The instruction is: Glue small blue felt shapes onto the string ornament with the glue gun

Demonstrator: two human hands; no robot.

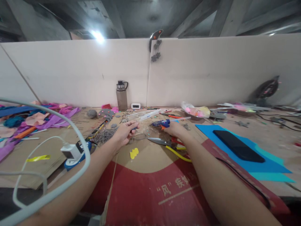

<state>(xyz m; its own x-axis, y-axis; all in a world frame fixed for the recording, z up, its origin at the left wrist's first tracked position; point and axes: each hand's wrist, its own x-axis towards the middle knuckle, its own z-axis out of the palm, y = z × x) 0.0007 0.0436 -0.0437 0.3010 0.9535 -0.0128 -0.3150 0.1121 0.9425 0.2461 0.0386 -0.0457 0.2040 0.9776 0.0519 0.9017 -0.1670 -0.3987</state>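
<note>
My left hand (124,133) is closed in a pinch on a small grey piece, mostly covered by the fingers, so its kind is unclear. Wrapped round a blue hot glue gun (160,123) with an orange trigger is my right hand (176,129). The gun's nozzle points left, toward the left hand, with a gap between them. Below the gun lie scissors (158,141), blades to the left. A heap of grey yarn (104,135) sits left of my left hand. Nearer to me is a yellow cut-out piece (134,153) on the cardboard (127,164).
A white plug (71,151) sits in a blue-and-white power strip (77,160) at left, with a thick pale cable (82,138) looping in front. A water bottle (121,97) stands by the partition. At right, a black phone (237,146) lies on blue sheets (270,166).
</note>
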